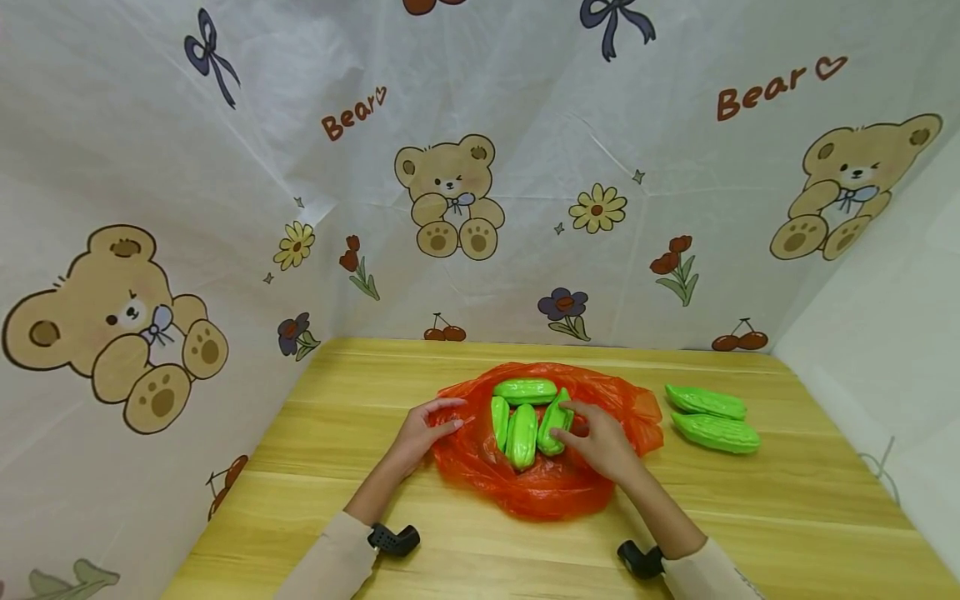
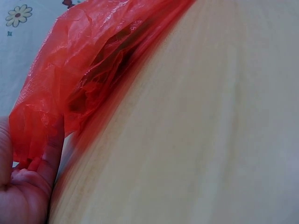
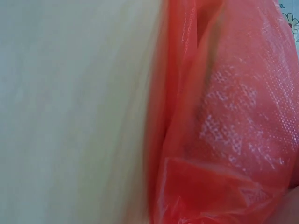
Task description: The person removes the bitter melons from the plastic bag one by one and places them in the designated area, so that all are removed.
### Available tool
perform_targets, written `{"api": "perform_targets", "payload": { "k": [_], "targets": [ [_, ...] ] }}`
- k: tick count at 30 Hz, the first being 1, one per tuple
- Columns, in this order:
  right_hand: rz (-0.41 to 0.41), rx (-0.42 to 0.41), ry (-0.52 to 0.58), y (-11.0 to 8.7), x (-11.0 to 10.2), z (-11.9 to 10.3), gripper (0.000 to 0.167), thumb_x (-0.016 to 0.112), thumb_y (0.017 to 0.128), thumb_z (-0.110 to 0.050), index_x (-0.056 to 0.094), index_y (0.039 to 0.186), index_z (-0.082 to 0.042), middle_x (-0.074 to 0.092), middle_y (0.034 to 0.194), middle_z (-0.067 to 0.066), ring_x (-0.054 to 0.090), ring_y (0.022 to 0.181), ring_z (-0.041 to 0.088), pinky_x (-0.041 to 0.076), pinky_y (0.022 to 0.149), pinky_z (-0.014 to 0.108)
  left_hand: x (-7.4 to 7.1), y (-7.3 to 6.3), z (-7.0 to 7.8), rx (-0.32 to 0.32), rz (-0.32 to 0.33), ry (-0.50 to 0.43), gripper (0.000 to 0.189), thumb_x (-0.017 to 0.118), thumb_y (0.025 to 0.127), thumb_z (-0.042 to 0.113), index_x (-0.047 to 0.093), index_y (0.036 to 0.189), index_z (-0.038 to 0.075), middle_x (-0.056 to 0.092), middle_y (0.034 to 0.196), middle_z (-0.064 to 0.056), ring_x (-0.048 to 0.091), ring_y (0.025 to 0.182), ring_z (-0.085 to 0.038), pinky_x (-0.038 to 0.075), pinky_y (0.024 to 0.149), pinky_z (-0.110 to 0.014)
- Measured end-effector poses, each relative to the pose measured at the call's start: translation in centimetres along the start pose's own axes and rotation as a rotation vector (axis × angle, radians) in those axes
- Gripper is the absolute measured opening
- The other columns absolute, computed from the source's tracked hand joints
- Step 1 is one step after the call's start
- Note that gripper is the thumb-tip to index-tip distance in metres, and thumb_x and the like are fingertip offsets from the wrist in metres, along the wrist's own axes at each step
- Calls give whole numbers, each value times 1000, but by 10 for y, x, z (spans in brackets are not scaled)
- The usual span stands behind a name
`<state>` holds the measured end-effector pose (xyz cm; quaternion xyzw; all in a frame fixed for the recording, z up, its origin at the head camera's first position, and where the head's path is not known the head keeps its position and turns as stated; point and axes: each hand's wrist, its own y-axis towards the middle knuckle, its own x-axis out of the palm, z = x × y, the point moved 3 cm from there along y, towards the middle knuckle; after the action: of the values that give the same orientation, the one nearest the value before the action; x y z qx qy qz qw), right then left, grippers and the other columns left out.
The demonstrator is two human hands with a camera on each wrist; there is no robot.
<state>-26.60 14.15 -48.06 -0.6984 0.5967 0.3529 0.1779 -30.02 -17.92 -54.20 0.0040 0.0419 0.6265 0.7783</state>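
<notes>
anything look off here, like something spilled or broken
Nothing looks spilled or broken. The red bag is crumpled but shows no clear tear, with four green gourds in it. Two other gourds lie neatly side by side on the table, right of the bag.

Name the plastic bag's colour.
The plastic bag is see-through red, shown best in the head view.

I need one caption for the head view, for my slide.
Right hand gripping a green gourd in a red plastic bag, left hand at the bag's edge.
</notes>
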Motion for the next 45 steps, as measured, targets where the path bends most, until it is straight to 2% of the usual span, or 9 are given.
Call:
{"api": "perform_targets", "payload": {
  "k": [8, 13, 20, 27, 32, 37, 45],
  "targets": [
    [-8, 23, -27, 1, 2, -4, 62, 79, 90, -31, 58, 137, 3, 62, 133, 22, 59, 119, 41, 50, 97, 57, 0, 2, 2, -5, 13, 20, 39, 74, 92, 5, 67, 130, 1, 60, 137, -16, 62, 112, -23, 57, 83, -24],
    [-22, 69, -52, 2, 5, -3, 70, 81, 87, -35, 54, 140, 1, 59, 135, 23, 56, 123, 42, 49, 99, 58, 0, 2, 3, -21, -3, 22, 39, 72, 92, 0, 65, 130, -4, 59, 137, -19, 62, 111, -24, 57, 83, -25],
    [-39, 100, -87, 4, 9, -3, 83, 84, 81, -45, 50, 141, 1, 57, 137, 24, 56, 123, 42, 49, 98, 59, 1, 1, 0, 7, 13, 11, 38, 74, 92, 5, 67, 130, 0, 59, 137, -17, 62, 109, -21, 57, 82, -24],
    [-60, 103, -54, 3, 8, -2, 73, 84, 83, -26, 47, 141, 0, 60, 128, 19, 60, 108, 32, 52, 92, 53, 1, 0, -1, 25, 9, 7, 38, 78, 90, 11, 69, 127, 3, 63, 133, -14, 64, 106, -20, 58, 82, -26],
    [-63, 77, -8, 2, 7, 1, 71, 80, 83, -14, 46, 144, 0, 58, 133, 21, 58, 110, 33, 51, 93, 54, 1, 1, 0, 24, 11, 10, 38, 78, 90, 13, 70, 126, 5, 63, 132, -13, 64, 107, -20, 58, 84, -27],
    [-44, 81, 50, 0, 6, 3, 71, 79, 82, -9, 47, 145, -1, 57, 135, 22, 58, 113, 35, 51, 95, 55, 1, 0, 0, 16, 15, -1, 39, 78, 89, 9, 69, 127, 3, 62, 133, -14, 65, 102, -18, 58, 81, -26],
    [-36, 103, 92, -2, 5, 5, 74, 80, 82, -8, 45, 147, 0, 59, 131, 23, 60, 106, 33, 53, 91, 52, 0, 2, -3, 13, 8, -18, 39, 77, 90, 8, 68, 127, 2, 62, 133, -14, 66, 99, -17, 58, 80, -27]
  ]
}}
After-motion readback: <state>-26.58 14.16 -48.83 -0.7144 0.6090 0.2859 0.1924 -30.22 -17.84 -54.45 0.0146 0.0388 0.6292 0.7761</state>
